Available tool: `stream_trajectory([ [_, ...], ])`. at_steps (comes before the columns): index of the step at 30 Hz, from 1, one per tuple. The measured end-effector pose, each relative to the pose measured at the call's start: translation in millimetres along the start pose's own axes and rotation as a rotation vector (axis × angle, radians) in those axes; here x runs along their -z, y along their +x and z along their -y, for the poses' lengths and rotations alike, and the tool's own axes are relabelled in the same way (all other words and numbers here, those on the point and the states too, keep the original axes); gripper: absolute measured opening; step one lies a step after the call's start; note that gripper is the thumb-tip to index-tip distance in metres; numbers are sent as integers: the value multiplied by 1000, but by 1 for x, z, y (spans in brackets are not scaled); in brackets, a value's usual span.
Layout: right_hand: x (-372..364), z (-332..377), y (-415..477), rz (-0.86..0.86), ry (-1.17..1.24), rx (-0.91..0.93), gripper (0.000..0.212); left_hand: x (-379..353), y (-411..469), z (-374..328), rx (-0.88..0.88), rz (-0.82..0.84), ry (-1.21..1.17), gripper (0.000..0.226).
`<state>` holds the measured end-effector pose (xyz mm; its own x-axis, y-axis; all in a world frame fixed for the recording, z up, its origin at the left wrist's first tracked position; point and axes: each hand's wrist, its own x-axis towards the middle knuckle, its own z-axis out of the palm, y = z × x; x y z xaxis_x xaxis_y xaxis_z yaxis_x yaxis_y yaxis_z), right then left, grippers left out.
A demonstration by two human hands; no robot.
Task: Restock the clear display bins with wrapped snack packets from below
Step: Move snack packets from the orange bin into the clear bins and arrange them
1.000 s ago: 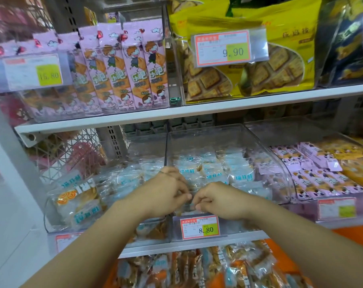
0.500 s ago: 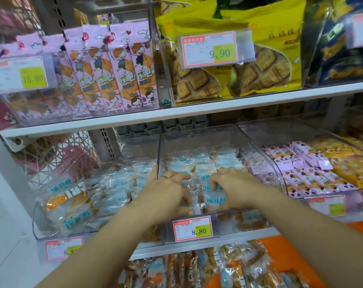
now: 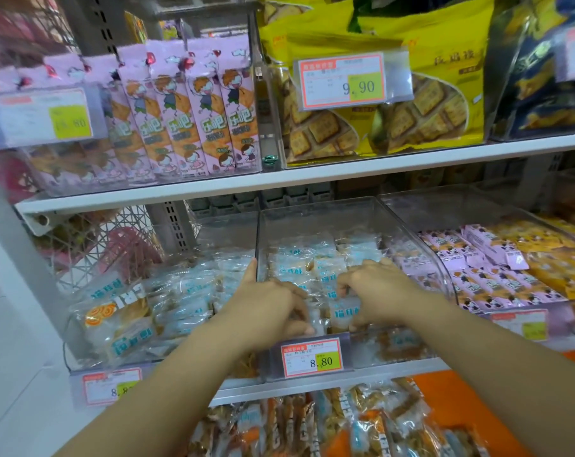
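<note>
A clear display bin point(image 3: 319, 209) sits on the middle shelf with several clear-wrapped snack packets point(image 3: 294, 268) printed in blue inside it. Both my hands are in its front part. My left hand point(image 3: 269, 308) lies over the packets near the bin's left wall, one finger raised along that wall, the other fingers curled down onto a packet. My right hand point(image 3: 378, 291) has its fingers curled round a packet point(image 3: 343, 313) at the front. More packets of the same kind point(image 3: 355, 423) lie piled on the shelf below.
A price tag reading 8.80 point(image 3: 310, 357) hangs on the bin's front. A second clear bin point(image 3: 131, 311) of the same packets stands to the left, a bin of pink packets point(image 3: 483, 258) to the right. The white upper shelf point(image 3: 279, 183) overhangs closely.
Both hands have moved from the bin's front lip deeper into the bin and apart. The right hand now grips a packet at the front. The view has shifted slightly closer.
</note>
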<state>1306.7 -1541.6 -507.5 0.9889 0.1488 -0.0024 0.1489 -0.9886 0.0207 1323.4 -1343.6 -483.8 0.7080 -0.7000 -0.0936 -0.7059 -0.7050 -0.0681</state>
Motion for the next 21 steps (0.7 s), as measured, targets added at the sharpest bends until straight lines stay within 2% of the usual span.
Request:
stream_trajectory([
  [5, 25, 4, -15, -94, 192, -32, 43, -4, -28, 12, 17, -249, -191, 30],
  [9, 36, 26, -25, -114, 230, 17, 33, -14, -67, 34, 41, -506, -224, 18],
  [12, 41, 55, -27, -143, 226, 71, 27, -18, -99, 55, 116, -664, -162, 22],
  [16, 48, 95, -23, -193, 282, 132, 21, -23, -135, 88, 300, -774, -34, 18],
  [18, 50, 113, -19, -201, 291, 164, 18, -23, -147, 101, 447, -756, -8, 29],
  [21, 55, 135, -14, -194, 293, 205, 16, -23, -159, 109, 630, -535, -8, 56],
])
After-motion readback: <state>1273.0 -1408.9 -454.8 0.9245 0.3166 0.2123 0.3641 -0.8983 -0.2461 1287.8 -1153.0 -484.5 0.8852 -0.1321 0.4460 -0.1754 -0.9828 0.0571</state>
